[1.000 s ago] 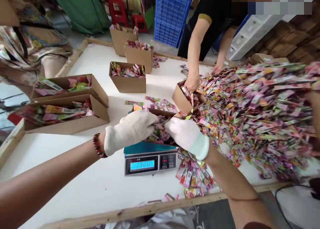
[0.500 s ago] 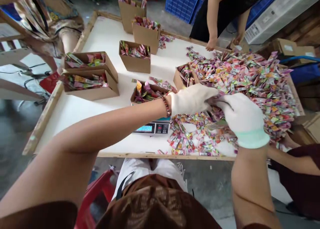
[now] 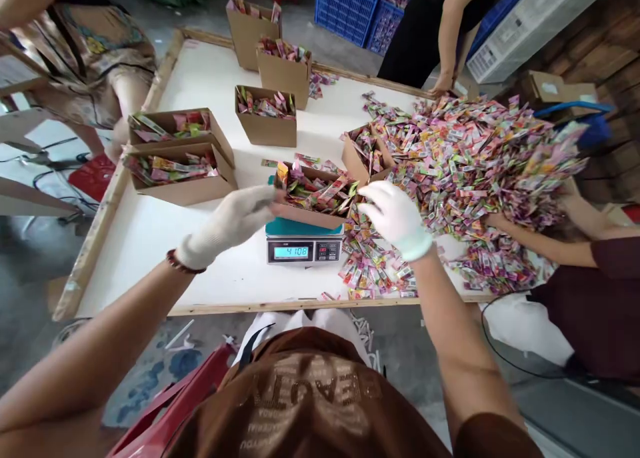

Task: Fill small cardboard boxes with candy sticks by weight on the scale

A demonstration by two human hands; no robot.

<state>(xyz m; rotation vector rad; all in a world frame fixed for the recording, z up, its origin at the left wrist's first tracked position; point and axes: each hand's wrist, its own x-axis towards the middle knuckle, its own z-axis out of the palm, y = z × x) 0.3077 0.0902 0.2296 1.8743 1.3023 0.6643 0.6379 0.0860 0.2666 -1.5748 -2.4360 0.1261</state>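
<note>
A cardboard box (image 3: 313,216) full of small colourful wrapped packets (image 3: 320,191) sits on the teal pan of a digital scale (image 3: 293,250), whose display is lit. My left hand (image 3: 233,221), in a white knit glove, reaches to the box's left end, fingers extended and slightly blurred. Whether they touch the cardboard I cannot tell. At the box's right end is my gloved right hand (image 3: 393,215), its fingers apart and curved towards the corner, with nothing visible in them. Just behind it stands another filled box (image 3: 363,157), beside the large heap of packets (image 3: 475,158).
More filled boxes stand at the table's left (image 3: 183,188) and back (image 3: 267,128). A wooden rim (image 3: 280,306) edges the white table. One co-worker's arm (image 3: 540,241) reaches into the heap from the right; another's hand (image 3: 443,83) rests at the far edge. Blue crates (image 3: 345,11) stand behind.
My hands have come apart from above the packets: the left moved left to the box's left end, the right moved left to its right end. The scale and its box are now uncovered.
</note>
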